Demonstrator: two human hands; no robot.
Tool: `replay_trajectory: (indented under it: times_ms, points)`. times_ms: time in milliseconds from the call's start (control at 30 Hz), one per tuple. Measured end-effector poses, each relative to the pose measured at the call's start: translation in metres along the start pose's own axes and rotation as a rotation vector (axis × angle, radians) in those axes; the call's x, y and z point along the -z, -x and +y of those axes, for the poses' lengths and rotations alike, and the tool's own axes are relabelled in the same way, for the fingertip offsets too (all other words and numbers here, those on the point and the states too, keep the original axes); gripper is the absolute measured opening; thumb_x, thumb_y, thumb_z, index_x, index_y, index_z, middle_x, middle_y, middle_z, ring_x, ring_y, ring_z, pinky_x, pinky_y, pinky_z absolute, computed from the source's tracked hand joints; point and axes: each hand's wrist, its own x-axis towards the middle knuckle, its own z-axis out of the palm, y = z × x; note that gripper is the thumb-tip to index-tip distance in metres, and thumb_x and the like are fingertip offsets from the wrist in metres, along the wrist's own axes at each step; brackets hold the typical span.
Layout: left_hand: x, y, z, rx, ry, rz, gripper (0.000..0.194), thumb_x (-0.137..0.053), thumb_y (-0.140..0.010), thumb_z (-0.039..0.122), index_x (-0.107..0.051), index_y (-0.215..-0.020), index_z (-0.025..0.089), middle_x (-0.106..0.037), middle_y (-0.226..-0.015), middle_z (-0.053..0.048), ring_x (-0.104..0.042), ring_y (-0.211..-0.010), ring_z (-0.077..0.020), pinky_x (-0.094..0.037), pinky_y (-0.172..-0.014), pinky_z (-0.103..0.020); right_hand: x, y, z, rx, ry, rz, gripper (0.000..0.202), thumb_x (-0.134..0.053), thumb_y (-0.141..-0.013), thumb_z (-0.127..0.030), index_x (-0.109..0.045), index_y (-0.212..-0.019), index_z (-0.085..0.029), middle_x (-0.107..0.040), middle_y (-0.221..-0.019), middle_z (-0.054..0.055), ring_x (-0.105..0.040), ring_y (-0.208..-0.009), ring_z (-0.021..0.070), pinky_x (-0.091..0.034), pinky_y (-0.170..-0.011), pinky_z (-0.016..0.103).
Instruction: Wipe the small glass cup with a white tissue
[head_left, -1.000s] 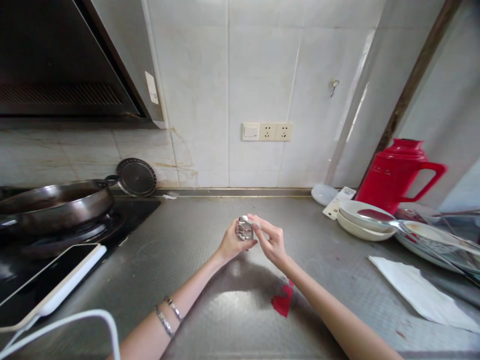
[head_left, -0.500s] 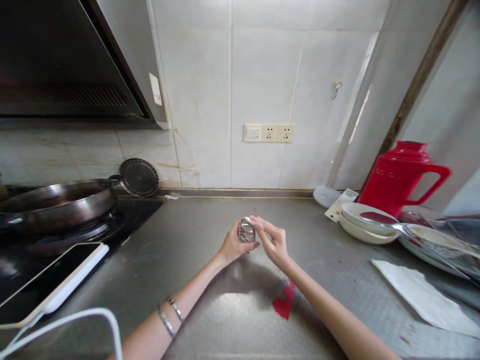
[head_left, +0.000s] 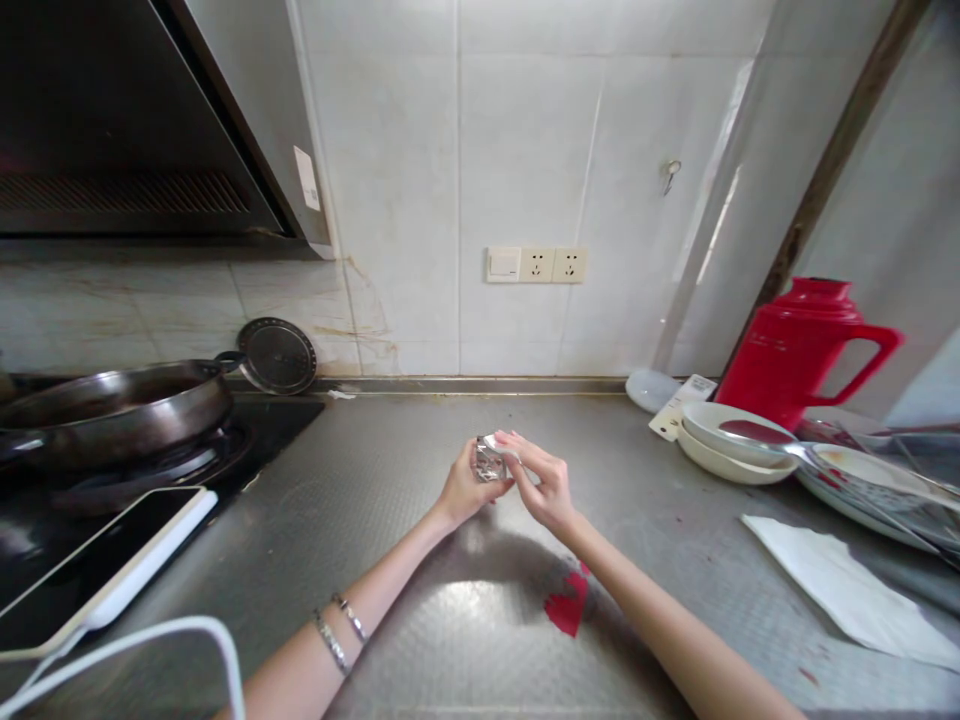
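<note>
Above the middle of the counter, my left hand (head_left: 459,490) is wrapped round a small, shiny, see-through glass (head_left: 490,465). What is inside it, if anything, I cannot make out. From the other side, my right hand (head_left: 547,488) pinches a small white tissue (head_left: 492,441) against the upper part of the glass. Its fingers are bent and partly hide the tissue. A torn red scrap (head_left: 568,606) lies on the counter below, beside my right forearm.
A pan (head_left: 120,410) sits on the stove at left, with a phone (head_left: 97,560) and white cable (head_left: 172,627) nearer me. At right are a red thermos (head_left: 791,350), stacked bowls (head_left: 739,465), a plate (head_left: 862,500) and a white paper sheet (head_left: 840,590).
The white tissue now covers more of the glass's top. My right fingers have shifted slightly left over it, and the glass looks slightly turned. The other things stay in place.
</note>
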Motion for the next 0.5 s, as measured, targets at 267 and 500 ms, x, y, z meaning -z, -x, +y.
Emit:
replay_trajectory:
  times_ms: [267,500]
  points:
    - [0.002,-0.001,-0.002,-0.136,-0.147,0.035,0.061,-0.08,-0.059,0.029,-0.049,-0.11,0.016,-0.066,-0.094,-0.005,-0.062,-0.081,-0.0171,-0.049,-0.072,-0.028,0.006,-0.006,0.01,0.041,0.064,-0.057,0.031,-0.046,-0.094,-0.022,-0.066,-0.116,-0.027,-0.07,-0.113,0.004,-0.065,-0.108,0.0234,-0.05,-0.101,0.049]
    - [0.006,-0.003,-0.013,-0.13,-0.281,0.052,0.057,-0.079,-0.059,0.026,-0.049,-0.107,0.017,-0.067,-0.094,-0.005,-0.064,-0.084,-0.0195,-0.051,-0.074,-0.029,0.0,-0.001,0.002,0.202,0.146,-0.124,0.039,-0.044,-0.091,-0.014,-0.06,-0.125,-0.024,-0.067,-0.12,0.008,-0.059,-0.117,0.0233,-0.048,-0.103,0.047]
